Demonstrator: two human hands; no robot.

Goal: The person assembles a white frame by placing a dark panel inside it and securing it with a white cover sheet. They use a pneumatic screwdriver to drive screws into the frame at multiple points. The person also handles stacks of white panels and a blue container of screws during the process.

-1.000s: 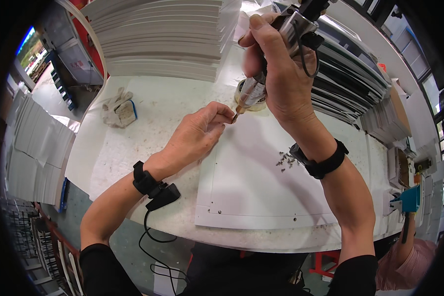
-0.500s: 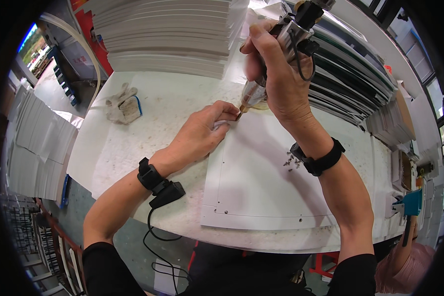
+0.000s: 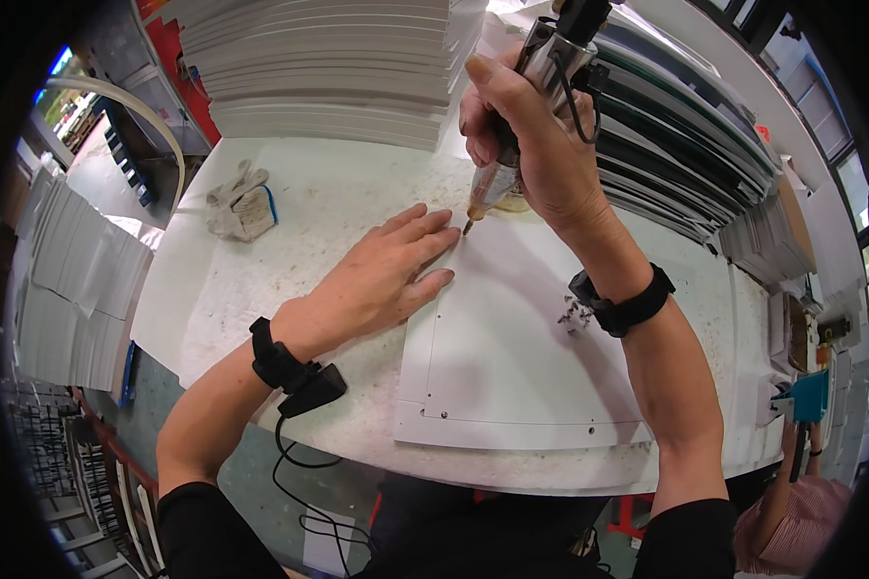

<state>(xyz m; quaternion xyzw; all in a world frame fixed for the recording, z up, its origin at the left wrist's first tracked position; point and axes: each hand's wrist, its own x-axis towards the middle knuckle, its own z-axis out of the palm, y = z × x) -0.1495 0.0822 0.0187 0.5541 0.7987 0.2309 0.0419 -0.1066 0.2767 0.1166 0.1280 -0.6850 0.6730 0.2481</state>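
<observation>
My right hand (image 3: 546, 150) is wrapped round a silver-and-black power screwdriver (image 3: 492, 185). The driver slants down to the left, its bit tip at the far left corner of a white panel (image 3: 521, 362); whether a screw sits under the bit is too small to tell. My left hand (image 3: 381, 265) lies flat with fingers stretched, its fingertips at the panel's left edge close to the bit. Several small screws (image 3: 575, 314) lie loose on the panel beside my right wrist. Small dark screw heads or holes show along the panel's left and near edges.
A crumpled work glove (image 3: 243, 205) rests on the white worktable (image 3: 309, 174) at the far left. Tall stacks of white panels (image 3: 319, 72) stand behind it, and dark-edged sheets (image 3: 681, 145) at the far right. A cable hangs from my left wrist strap. Another person works at lower right.
My left hand has flattened and shifted slightly away from the bit, its fingers uncurling from the corner. The screwdriver has moved a little left, and its bit shows more plainly.
</observation>
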